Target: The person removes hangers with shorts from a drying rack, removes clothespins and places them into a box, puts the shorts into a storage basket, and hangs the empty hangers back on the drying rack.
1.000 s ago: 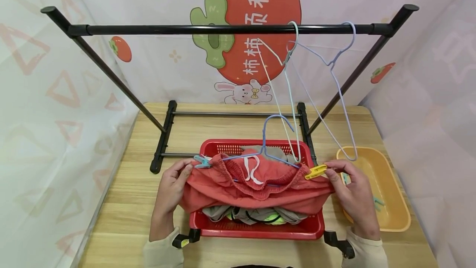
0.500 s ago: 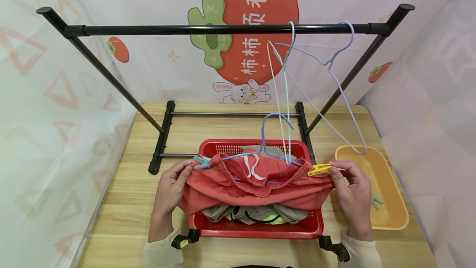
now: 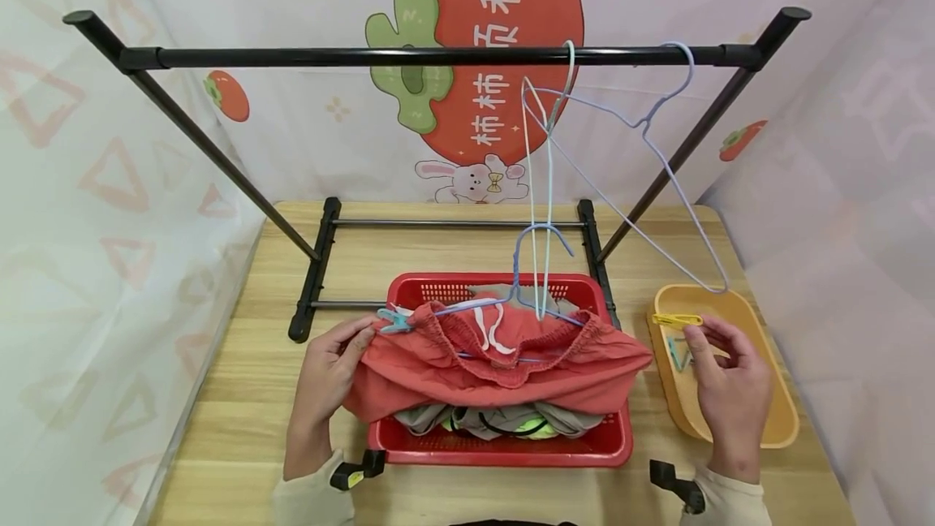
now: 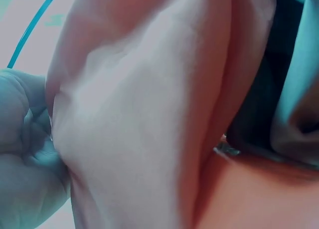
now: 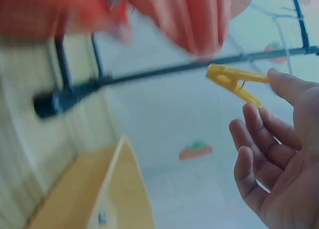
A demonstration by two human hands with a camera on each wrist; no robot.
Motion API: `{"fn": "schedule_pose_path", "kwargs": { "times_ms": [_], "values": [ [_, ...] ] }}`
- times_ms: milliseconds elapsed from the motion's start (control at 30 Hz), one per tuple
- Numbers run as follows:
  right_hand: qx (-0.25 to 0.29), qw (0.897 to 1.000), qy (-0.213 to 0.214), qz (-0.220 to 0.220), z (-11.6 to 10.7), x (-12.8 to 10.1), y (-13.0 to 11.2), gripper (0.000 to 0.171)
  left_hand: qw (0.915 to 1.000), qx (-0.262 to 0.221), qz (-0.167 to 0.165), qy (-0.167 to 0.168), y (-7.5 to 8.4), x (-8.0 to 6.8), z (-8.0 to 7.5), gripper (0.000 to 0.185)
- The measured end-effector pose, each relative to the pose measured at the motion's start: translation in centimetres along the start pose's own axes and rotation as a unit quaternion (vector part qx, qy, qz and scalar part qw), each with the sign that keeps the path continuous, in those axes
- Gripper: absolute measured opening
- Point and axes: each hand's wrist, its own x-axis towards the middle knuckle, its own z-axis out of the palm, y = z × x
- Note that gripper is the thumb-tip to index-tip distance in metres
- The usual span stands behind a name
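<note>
We see the left hand [image 3: 325,380] at about 8 o'clock on the worktop [image 3: 241,396], its fingers curled round the left end of the red shorts [image 3: 497,368], just beside a blue peg [image 3: 394,320] clipped at the waistband. In the left wrist view the fingers [image 4: 25,154] press into the cloth [image 4: 149,119], which fills the frame.

The shorts hang on a blue hanger [image 3: 536,266] and drape over the red basket [image 3: 504,449] at 6 o'clock, with grey and green clothes [image 3: 497,422] under them.

The right hand [image 3: 730,384] is at about 4 o'clock, over the yellow tray [image 3: 782,420], well apart from the shorts. A yellow peg [image 3: 675,320] sits at its fingertips; in the right wrist view the peg [image 5: 234,80] is pinched at its end between thumb and forefinger [image 5: 286,87], the other fingers loosely bent and spread.

A blue peg [image 3: 679,354] lies in the tray.

At 12 o'clock the black rack [image 3: 438,57] spans the worktop, with two bare wire hangers [image 3: 657,153] hooked on its bar toward 1 o'clock.
</note>
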Motion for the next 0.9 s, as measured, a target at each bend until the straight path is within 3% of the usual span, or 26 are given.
{"fn": "schedule_pose_path", "kwargs": {
  "times_ms": [200, 333, 500, 633, 800, 900],
  "values": [
    [-0.097, 0.995, -0.004, 0.029, -1.3, 0.6, 2.1, 0.038, 0.9998, -0.006, 0.010, -0.017, -0.3, 0.0, -0.3, 0.023],
    [-0.125, 0.992, -0.011, 0.028, -1.7, 0.8, 2.6, 0.043, 0.9997, -0.008, 0.014, -0.020, -0.4, -0.1, -0.4, 0.023],
    [-0.077, 0.997, 0.001, -0.005, -1.5, 0.4, 1.5, 0.027, 0.9994, -0.012, 0.020, -0.024, -0.4, -0.2, -0.4, 0.023],
    [0.004, 0.997, -0.010, -0.079, -0.6, -0.5, -0.7, 0.012, 0.9995, -0.008, 0.018, -0.023, -0.3, -0.2, -0.4, 0.023],
    [0.096, 0.973, -0.072, -0.196, 1.0, -1.8, -3.8, 0.014, 0.9995, 0.004, 0.015, -0.026, -0.2, -0.1, -0.4, 0.023],
    [0.114, 0.956, -0.134, -0.237, 2.3, -2.8, -6.0, 0.019, 0.9995, 0.010, 0.011, -0.029, -0.3, 0.0, -0.4, 0.023]
  ]
}}
